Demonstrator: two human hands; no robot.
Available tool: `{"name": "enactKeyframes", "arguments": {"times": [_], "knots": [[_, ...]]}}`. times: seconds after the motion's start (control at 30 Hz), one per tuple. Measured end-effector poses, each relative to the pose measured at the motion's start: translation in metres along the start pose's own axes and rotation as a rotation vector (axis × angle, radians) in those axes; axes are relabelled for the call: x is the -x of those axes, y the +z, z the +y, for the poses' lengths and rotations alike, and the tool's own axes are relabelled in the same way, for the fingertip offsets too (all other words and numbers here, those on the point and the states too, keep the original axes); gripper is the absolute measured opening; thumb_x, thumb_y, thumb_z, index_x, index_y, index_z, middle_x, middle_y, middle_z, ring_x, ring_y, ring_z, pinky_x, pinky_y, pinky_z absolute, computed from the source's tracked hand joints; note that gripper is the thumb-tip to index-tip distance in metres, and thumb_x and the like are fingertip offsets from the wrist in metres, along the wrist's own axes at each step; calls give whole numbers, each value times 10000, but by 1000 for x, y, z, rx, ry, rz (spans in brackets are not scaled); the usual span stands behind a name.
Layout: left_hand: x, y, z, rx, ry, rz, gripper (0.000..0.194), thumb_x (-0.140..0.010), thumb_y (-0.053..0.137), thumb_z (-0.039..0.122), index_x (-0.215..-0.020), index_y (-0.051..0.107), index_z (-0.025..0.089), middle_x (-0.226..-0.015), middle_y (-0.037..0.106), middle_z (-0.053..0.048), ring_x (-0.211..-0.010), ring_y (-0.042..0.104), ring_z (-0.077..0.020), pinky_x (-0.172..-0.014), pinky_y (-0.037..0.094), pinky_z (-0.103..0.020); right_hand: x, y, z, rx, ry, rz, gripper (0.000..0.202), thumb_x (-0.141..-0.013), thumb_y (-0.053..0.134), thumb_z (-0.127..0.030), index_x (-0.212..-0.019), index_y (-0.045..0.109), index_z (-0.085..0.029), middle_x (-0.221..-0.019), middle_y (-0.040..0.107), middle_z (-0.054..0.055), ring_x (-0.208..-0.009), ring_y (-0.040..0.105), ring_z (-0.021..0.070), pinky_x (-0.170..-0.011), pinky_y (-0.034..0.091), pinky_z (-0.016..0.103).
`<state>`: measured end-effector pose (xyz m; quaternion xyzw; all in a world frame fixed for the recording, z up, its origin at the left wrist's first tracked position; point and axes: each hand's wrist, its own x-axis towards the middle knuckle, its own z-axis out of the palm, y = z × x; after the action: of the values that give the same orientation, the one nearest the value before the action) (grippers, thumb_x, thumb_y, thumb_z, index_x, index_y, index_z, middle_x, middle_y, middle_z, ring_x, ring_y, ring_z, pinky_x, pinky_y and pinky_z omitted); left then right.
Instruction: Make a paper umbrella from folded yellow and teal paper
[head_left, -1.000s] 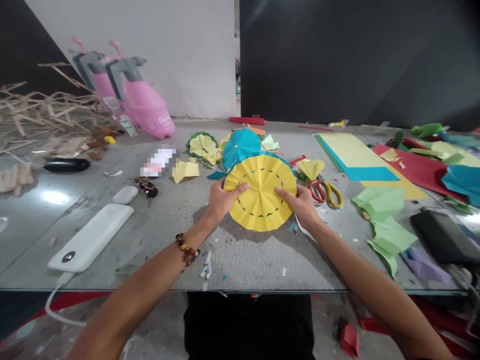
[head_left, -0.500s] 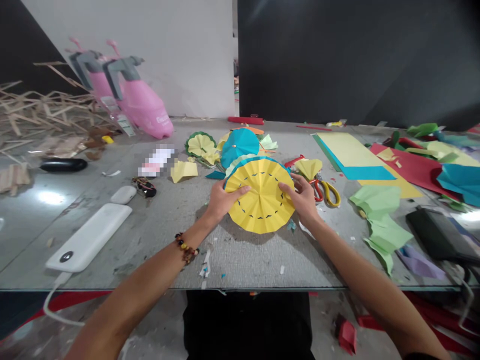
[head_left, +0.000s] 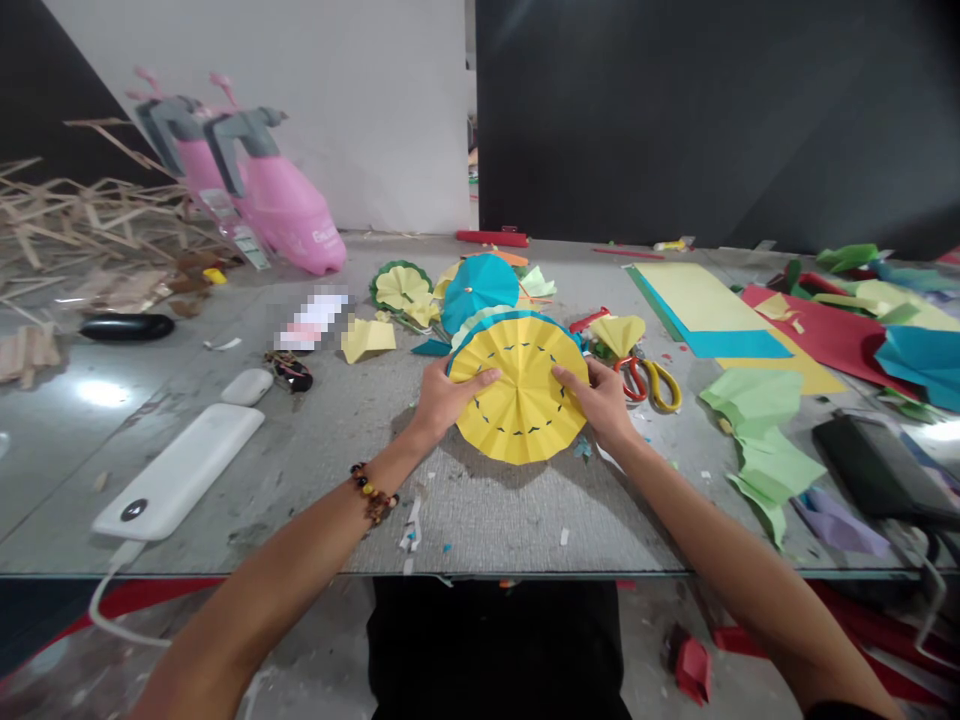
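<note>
Between my hands is a yellow pleated paper disc (head_left: 519,400) with a ring of small cut slits, through which dark blue shows. A blue paper edge peeks out behind its top rim. My left hand (head_left: 444,398) grips the left side, thumb on the face. On the right side my right hand (head_left: 604,400) holds it too, thumb in front and fingers behind. Just beyond lie a blue pleated disc (head_left: 480,290) and a yellow pleated piece with a green scalloped border (head_left: 403,288). Scissors (head_left: 661,386) with yellow and red handles rest right of my right hand.
At left are a white power bank (head_left: 180,472), pink spray bottles (head_left: 289,205) and a heap of wooden sticks (head_left: 82,215). Coloured sheets (head_left: 697,300), crumpled green paper (head_left: 769,440) and a black device (head_left: 877,465) lie at right. Paper scraps dot the grey table (head_left: 487,520).
My right hand's fingers have closed in against the disc's right edge, and its thumb has shifted slightly left. The disc and my left hand stay nearly still.
</note>
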<state>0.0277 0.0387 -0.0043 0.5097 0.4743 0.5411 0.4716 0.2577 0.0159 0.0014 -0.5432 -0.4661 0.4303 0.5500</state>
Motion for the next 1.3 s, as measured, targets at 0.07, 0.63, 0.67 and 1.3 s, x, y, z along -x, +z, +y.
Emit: {"name": "enactKeyframes", "arguments": {"times": [0.07,0.63,0.67,1.3], "knots": [[-1,0,-2,17,8,11,450,-627,939,421,-966,779,173,-1043,813,-89,-894,793,-254,-790,678,-349,1,1,0,2,-4,9,453,-694,847,-586,-921,734,-211,-982,806,68,-819,762,249,-688,607,335],[-2,-3,1,-45,13,14,408,-639,933,430,-925,784,180,-998,819,-78,-873,794,-268,-755,680,-352,0,0,-4,-1,-65,-32,367,-687,833,-408,-988,731,-225,-1008,797,42,-905,746,250,-767,604,346],[-2,-3,2,-65,23,-6,399,-644,930,428,-925,786,184,-1000,819,-76,-876,793,-267,-758,679,-350,0,0,-5,2,-84,-32,389,-686,831,-386,-1029,727,-236,-1037,797,37,-937,744,251,-783,602,344],[0,-1,1,-32,-53,-40,402,-603,954,431,-879,789,190,-984,819,-83,-881,795,-302,-765,683,-411,0,-5,-4,155,-167,36,417,-757,770,-621,-742,710,-209,-650,663,18,-610,584,161,-486,452,276]]}}
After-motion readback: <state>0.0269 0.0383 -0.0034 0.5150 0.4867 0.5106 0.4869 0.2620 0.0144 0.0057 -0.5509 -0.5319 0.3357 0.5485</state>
